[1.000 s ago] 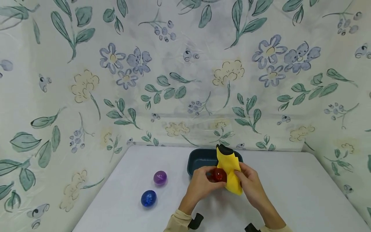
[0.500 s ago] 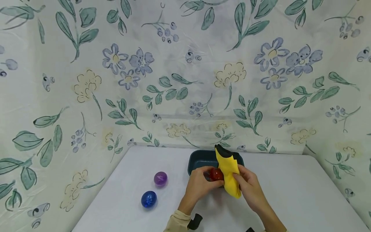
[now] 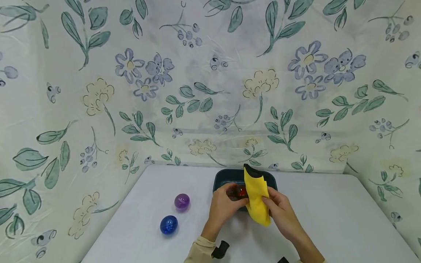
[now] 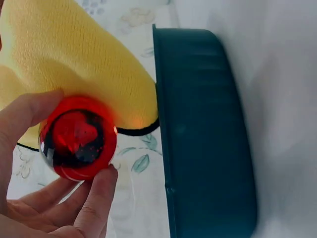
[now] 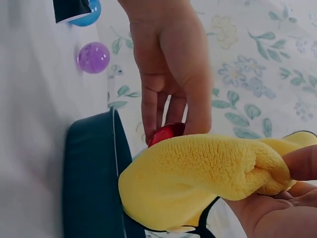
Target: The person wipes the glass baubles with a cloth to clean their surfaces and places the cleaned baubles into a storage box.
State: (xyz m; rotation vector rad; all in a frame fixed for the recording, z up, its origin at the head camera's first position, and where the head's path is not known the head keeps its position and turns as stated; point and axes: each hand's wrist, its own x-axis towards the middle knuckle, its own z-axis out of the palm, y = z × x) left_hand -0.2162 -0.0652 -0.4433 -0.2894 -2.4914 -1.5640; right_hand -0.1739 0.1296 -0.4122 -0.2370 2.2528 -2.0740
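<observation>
My left hand (image 3: pixel 223 205) grips a shiny, see-through red ball (image 4: pixel 79 138) between thumb and fingers, just over the near side of the dark teal tray (image 3: pixel 227 175). In my right hand (image 3: pixel 283 212) is a yellow cloth (image 3: pixel 258 197) with a black edge, pinched and bunched between thumb and fingers. The cloth hangs against the right side of the ball and hides part of it in the head view. From the right wrist view, the cloth (image 5: pixel 198 173) covers most of the ball, with only a red strip (image 5: pixel 166 134) showing.
To the left on the white table (image 3: pixel 138 233) lie a purple ball (image 3: pixel 182 202) and a blue ball (image 3: pixel 169 225). The tray stands near the table's back edge, in front of a flower-patterned curtain (image 3: pixel 204 109). Black straps (image 3: pixel 221 250) sit at the wrists.
The left hand and red ball have shifted slightly left and up, and more of the ball is now covered. The right hand has moved a little left with the cloth.
</observation>
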